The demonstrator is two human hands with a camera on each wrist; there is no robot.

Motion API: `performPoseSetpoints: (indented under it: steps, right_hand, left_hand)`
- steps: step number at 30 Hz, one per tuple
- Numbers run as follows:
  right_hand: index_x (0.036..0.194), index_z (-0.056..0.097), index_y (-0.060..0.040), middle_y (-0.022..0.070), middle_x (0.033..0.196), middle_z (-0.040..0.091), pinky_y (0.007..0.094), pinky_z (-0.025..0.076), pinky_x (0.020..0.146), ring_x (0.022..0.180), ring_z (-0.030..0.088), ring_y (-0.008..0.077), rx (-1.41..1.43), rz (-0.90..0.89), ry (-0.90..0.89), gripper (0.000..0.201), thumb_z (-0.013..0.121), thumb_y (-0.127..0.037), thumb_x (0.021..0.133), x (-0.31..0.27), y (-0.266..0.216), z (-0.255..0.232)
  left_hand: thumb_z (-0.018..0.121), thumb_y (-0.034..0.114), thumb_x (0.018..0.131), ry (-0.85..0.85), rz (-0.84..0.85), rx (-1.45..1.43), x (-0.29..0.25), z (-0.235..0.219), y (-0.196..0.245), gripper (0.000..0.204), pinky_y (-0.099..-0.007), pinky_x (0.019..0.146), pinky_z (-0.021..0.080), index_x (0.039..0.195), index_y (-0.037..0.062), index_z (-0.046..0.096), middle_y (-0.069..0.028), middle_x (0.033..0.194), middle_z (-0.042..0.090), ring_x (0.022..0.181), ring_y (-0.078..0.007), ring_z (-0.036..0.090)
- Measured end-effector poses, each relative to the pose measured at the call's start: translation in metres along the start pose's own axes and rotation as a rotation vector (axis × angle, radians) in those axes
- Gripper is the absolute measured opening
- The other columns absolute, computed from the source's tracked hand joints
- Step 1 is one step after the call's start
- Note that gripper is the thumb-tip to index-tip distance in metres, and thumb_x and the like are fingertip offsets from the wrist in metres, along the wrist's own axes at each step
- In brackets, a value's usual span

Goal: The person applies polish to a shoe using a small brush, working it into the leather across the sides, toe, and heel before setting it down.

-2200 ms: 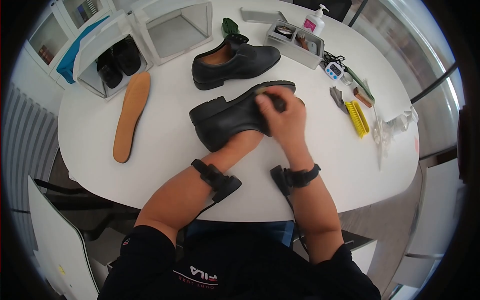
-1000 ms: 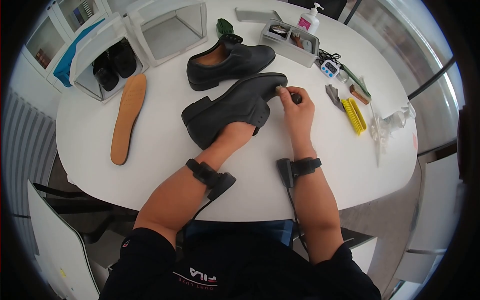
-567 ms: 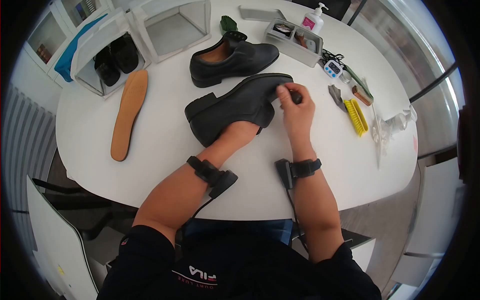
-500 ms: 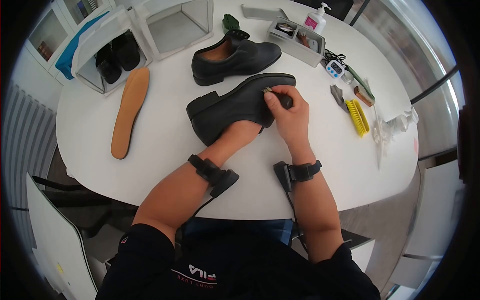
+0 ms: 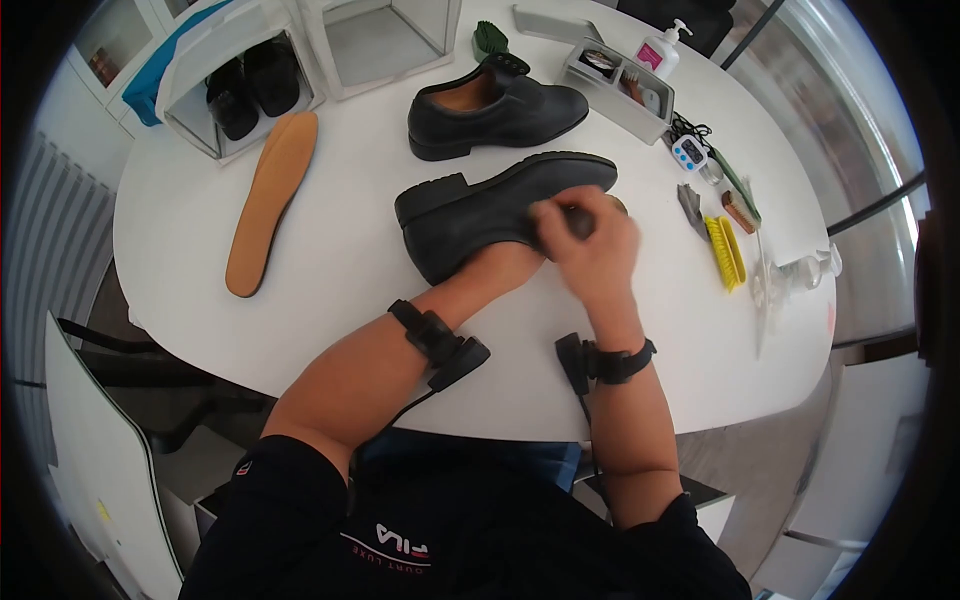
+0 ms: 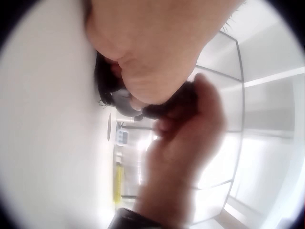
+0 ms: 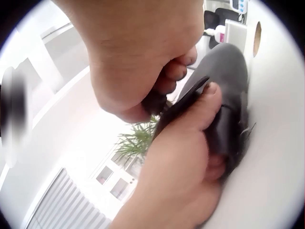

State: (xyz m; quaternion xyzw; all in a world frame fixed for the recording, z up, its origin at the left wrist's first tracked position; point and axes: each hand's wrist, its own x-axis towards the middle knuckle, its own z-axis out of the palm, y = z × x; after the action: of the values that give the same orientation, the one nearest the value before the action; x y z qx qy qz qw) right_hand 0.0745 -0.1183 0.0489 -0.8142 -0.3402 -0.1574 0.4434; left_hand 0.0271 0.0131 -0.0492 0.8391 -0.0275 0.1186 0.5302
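Note:
In the head view a black leather shoe (image 5: pixel 470 215) lies tilted on its side, its sole facing away from the person. The left hand (image 5: pixel 508 268) reaches under it; in the right wrist view its thumb lies on the shoe's flap (image 7: pixel 183 102) with other fingers at the opening. The right hand (image 5: pixel 600 245), blurred, pinches a small dark brush (image 5: pixel 579 222) against the shoe's upper near the front; its bristles are hidden. Behind stands the other black shoe (image 5: pixel 500 115), upright. A tan insole (image 5: pixel 270 205) lies to the left.
Back left are white boxes, one holding dark shoes (image 5: pixel 232 98). Back right stand a divided tin (image 5: pixel 618 98) and a pump bottle (image 5: pixel 658 52). A timer (image 5: pixel 689 153), yellow brush (image 5: pixel 725 254), wooden brush (image 5: pixel 740 212) and clear bottle (image 5: pixel 803 271) lie along the right.
The right hand, at the shoe's toe about a second ago, has moved back along its upper with the brush. The left hand keeps its hold. The head view has shifted slightly.

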Motion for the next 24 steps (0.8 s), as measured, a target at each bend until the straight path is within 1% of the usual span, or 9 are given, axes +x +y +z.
performPoseSetpoints:
  steps: [2, 3, 8, 11, 14, 17, 20, 23, 24]
  right_hand:
    - [0.09, 0.077, -0.0079, 0.0105, 0.076, 0.074, 0.0351, 0.056, 0.062, 0.064, 0.072, 0.0257, -0.055, 0.193, 0.039, 0.021, 0.084, -0.028, 0.085, 0.007, 0.019, 0.0]
    - [0.09, 0.077, -0.0079, 0.0105, 0.076, 0.074, 0.0351, 0.056, 0.062, 0.064, 0.072, 0.0257, -0.059, 0.189, 0.039, 0.021, 0.084, -0.028, 0.085, 0.005, 0.02, 0.001]
    - [0.088, 0.076, -0.0074, 0.0089, 0.077, 0.074, 0.0349, 0.056, 0.061, 0.066, 0.072, 0.0271, 0.18, -0.269, -0.086, 0.017, 0.085, -0.02, 0.083, -0.009, -0.027, 0.019]
    - [0.087, 0.076, -0.0081, 0.0081, 0.078, 0.074, 0.035, 0.056, 0.061, 0.067, 0.073, 0.0279, 0.05, -0.194, 0.014, 0.015, 0.085, -0.02, 0.083, -0.007, -0.024, 0.015]
    - [0.093, 0.077, -0.0071, 0.0104, 0.084, 0.076, 0.0357, 0.058, 0.069, 0.072, 0.074, 0.0277, -0.163, 0.129, 0.098, 0.021, 0.085, -0.026, 0.088, 0.002, -0.007, 0.008]
    - [0.091, 0.076, -0.008, 0.0078, 0.083, 0.075, 0.0347, 0.057, 0.065, 0.069, 0.072, 0.0247, -0.051, -0.255, 0.089, 0.019, 0.086, -0.023, 0.085, -0.009, -0.023, 0.026]
    - [0.089, 0.076, -0.0085, 0.006, 0.078, 0.072, 0.0345, 0.055, 0.06, 0.066, 0.07, 0.0232, -0.026, -0.533, -0.206, 0.016, 0.088, -0.016, 0.08, -0.016, -0.056, 0.029]
    - [0.081, 0.073, -0.0124, 0.0032, 0.074, 0.07, 0.0351, 0.053, 0.057, 0.066, 0.069, 0.023, 0.042, -0.472, -0.079, 0.014, 0.086, -0.015, 0.078, -0.013, -0.043, 0.031]
    - [0.081, 0.073, -0.0119, 0.0032, 0.076, 0.072, 0.0344, 0.054, 0.058, 0.065, 0.069, 0.0236, -0.022, -0.384, 0.01, 0.013, 0.086, -0.016, 0.08, -0.011, -0.033, 0.028]
  left_hand:
    - [0.058, 0.02, 0.107, 0.094, -0.077, 0.106, 0.001, -0.009, 0.035, 0.032, -0.0351, 0.099, 0.055, 0.136, 0.0056, 0.061, -0.013, 0.131, 0.068, 0.12, -0.0232, 0.067]
    - [0.056, 0.023, 0.108, 0.019, -0.11, 0.096, 0.002, -0.013, 0.041, 0.036, -0.0358, 0.104, 0.052, 0.141, 0.0072, 0.057, -0.0126, 0.137, 0.064, 0.125, -0.0221, 0.063]
    - [0.061, 0.017, 0.105, 0.043, 0.204, -0.223, 0.001, 0.02, -0.019, 0.03, -0.0354, 0.104, 0.053, 0.133, 0.0053, 0.061, -0.0093, 0.124, 0.064, 0.122, -0.0233, 0.062]
    - [0.06, 0.029, 0.106, 0.24, 0.611, 1.861, 0.005, 0.029, -0.036, 0.04, -0.034, 0.107, 0.049, 0.141, 0.0088, 0.054, -0.0102, 0.131, 0.059, 0.129, -0.0205, 0.056]
    - [0.059, 0.029, 0.107, 0.238, 0.527, 1.766, 0.005, 0.031, -0.035, 0.04, -0.034, 0.107, 0.049, 0.14, 0.0084, 0.054, -0.01, 0.131, 0.059, 0.129, -0.0205, 0.056]
    - [0.059, 0.029, 0.107, 0.212, 0.446, 1.626, -0.03, 0.013, -0.038, 0.039, -0.0339, 0.107, 0.049, 0.14, 0.0078, 0.055, -0.0096, 0.13, 0.059, 0.128, -0.0204, 0.056]
    - [0.058, 0.03, 0.108, 0.16, 0.381, 1.487, -0.065, -0.01, -0.043, 0.038, -0.0339, 0.108, 0.049, 0.139, 0.0073, 0.055, -0.0093, 0.129, 0.059, 0.128, -0.0203, 0.056]
    - [0.057, 0.03, 0.108, 0.132, 0.297, 1.348, -0.067, -0.016, -0.039, 0.038, -0.0339, 0.108, 0.049, 0.138, 0.0067, 0.055, -0.0089, 0.128, 0.06, 0.128, -0.0203, 0.056]
    - [0.057, 0.03, 0.108, 0.133, 0.26, 1.3, 0.012, 0.021, -0.017, 0.038, -0.0339, 0.108, 0.049, 0.138, 0.0065, 0.056, -0.0088, 0.128, 0.06, 0.128, -0.0203, 0.057]
